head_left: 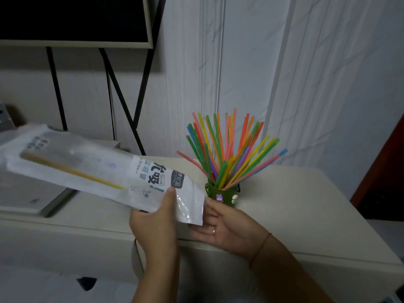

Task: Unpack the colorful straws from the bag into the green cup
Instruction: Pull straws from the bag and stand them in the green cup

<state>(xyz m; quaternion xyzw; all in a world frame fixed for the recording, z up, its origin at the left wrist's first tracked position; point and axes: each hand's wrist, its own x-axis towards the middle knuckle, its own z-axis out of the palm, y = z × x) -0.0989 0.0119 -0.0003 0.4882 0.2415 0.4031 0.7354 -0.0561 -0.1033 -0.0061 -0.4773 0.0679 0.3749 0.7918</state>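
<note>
Step in hand: emptying the last of the bag (87,167); judged near the end of the task. The bag is held aloft at the left, slanting down to its mouth at the near right; one yellow straw (74,172) shows through the clear film, lying lengthwise, well short of the mouth. The left hand (157,217) grips the bag near the mouth, thumb on the printed face; the right hand (227,224) lies palm up with fingers straight just under the mouth, holding nothing; whether its fingertips touch the film cannot be told. The green cup (223,196) stands upright on the cream cabinet top (295,204), just beyond the right hand; it holds a full fan of colourful straws (229,149) leaning outward on all sides.

Next move, in my judgement: tip the bag so the straw slides to the mouth, take it in the right hand, and stand it in the cup; the cup is crowded and looks light, so entry wants a gap near the centre and a gentle hand, lest it topple.

Edges and room: the cup stands back from the cabinet's near edge; open surface lies to its right; a flat pale board (32,193) sits at the left under the bag; the wall is close behind the straws.
</note>
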